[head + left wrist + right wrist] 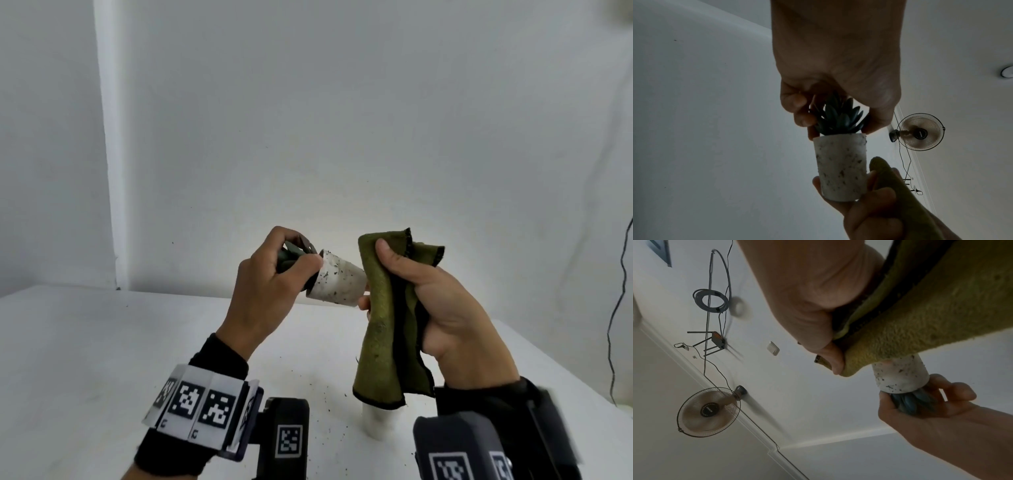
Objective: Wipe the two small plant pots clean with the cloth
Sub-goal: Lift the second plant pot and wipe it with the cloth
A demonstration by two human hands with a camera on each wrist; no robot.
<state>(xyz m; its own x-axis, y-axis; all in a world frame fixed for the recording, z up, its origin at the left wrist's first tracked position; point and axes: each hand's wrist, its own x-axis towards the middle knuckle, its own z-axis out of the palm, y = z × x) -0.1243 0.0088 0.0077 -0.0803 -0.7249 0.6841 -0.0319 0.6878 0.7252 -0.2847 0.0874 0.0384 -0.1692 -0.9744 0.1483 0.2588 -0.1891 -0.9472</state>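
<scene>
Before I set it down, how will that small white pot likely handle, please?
Probably light: the left hand holds the pot sideways by its plant. Likely rigid: the cloth bends against it. Round-walled, so it may roll on its side.
</scene>
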